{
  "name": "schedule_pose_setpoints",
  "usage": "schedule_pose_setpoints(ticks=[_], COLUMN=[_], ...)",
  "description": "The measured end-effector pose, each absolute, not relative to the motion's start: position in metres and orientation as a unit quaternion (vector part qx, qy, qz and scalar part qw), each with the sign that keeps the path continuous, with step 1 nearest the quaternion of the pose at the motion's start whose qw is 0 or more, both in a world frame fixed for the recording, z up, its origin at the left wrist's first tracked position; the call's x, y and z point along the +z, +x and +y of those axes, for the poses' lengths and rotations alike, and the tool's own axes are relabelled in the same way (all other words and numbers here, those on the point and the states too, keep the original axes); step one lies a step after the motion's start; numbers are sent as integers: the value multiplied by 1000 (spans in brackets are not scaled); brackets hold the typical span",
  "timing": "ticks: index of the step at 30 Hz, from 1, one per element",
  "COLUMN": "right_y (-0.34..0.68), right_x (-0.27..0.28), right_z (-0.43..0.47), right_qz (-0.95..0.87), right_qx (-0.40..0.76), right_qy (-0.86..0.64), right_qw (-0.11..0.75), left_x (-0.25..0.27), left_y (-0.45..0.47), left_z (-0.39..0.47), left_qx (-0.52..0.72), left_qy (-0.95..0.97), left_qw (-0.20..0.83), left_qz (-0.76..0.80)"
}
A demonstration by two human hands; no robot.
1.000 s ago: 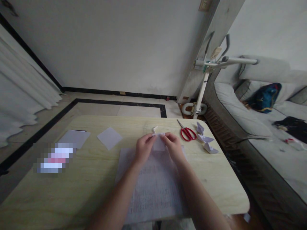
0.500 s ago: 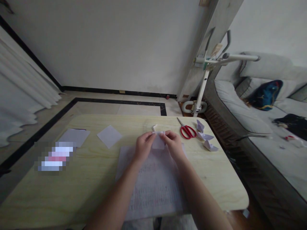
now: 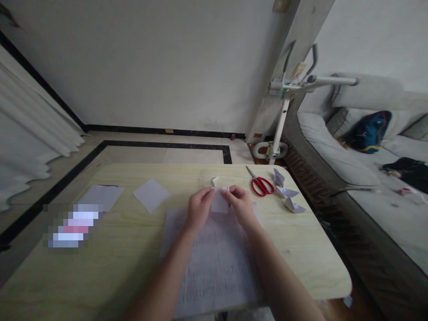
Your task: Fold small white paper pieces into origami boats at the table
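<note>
Between my hands is a small folded piece of white paper, held above the top part of a large printed sheet. My left hand pinches its upper left edge, fingers closed. On the upper right edge, my right hand grips it with thumb and fingers. A small bent white paper scrap shows just beyond the fingertips. Red-handled scissors lie to the right of my right hand. Farther right rest folded paper boats. A square white sheet lies left of my left hand.
At the table's left are more white sheets with a dark thin object along the back edge, and a blurred-out item. The wooden table has a grey sofa to its right. White exercise equipment stands behind the right corner.
The view has shifted slightly, so the table sits a little lower. Both hands keep their hold on the folded paper, with hardly any visible movement.
</note>
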State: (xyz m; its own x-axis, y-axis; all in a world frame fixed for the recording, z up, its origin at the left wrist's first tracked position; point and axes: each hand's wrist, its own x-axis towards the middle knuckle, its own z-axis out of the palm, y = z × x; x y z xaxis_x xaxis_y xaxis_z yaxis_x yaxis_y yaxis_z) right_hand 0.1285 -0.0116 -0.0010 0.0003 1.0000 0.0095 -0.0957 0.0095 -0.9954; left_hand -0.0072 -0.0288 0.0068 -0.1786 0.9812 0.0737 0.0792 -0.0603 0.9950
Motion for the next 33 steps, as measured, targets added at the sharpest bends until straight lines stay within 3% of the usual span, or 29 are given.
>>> schedule_pose_setpoints(ticks=[9, 19, 24, 33], right_y=[128, 125, 121, 125], right_x=[-3, 0, -3, -7], right_z=[-12, -17, -18, -16], right_qz=[-483, -512, -576, -534], right_qx=[511, 455, 445, 458], right_qy=[-467, -489, -476, -469], right_qw=[537, 541, 494, 534], left_x=[9, 4, 7, 10], left_y=[-7, -7, -13, -10], left_z=[-30, -33, -31, -29], left_qx=[543, 550, 550, 548], left_qy=[486, 500, 499, 464], left_qw=[416, 344, 310, 436], left_qz=[544, 574, 594, 542])
